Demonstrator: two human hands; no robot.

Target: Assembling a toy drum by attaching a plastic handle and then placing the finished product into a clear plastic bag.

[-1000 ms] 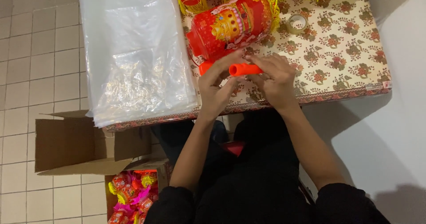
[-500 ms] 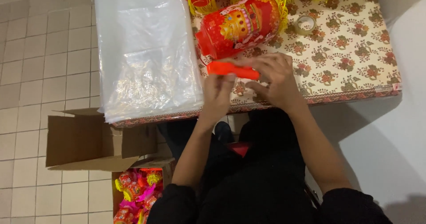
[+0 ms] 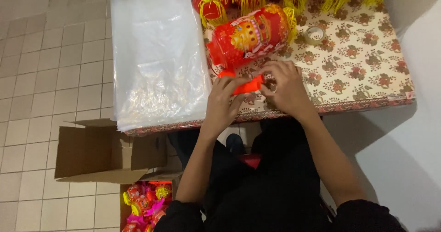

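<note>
At surface edge: orange handle (image 3: 245, 85) held between both hands, just below red lantern (image 3: 250, 36).
Left hand (image 3: 223, 104) grips handle from left; right hand (image 3: 284, 85) pinches its right end. Plastic bags (image 3: 158, 57) stacked left; tape roll (image 3: 315, 34) beyond right hand.

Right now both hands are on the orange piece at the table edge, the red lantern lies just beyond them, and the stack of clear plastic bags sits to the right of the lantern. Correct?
Not quite. In the head view the stack of clear plastic bags sits to the left of the red lantern, not the right. The rest holds: the left hand and right hand are both on the orange piece at the table edge.
</note>
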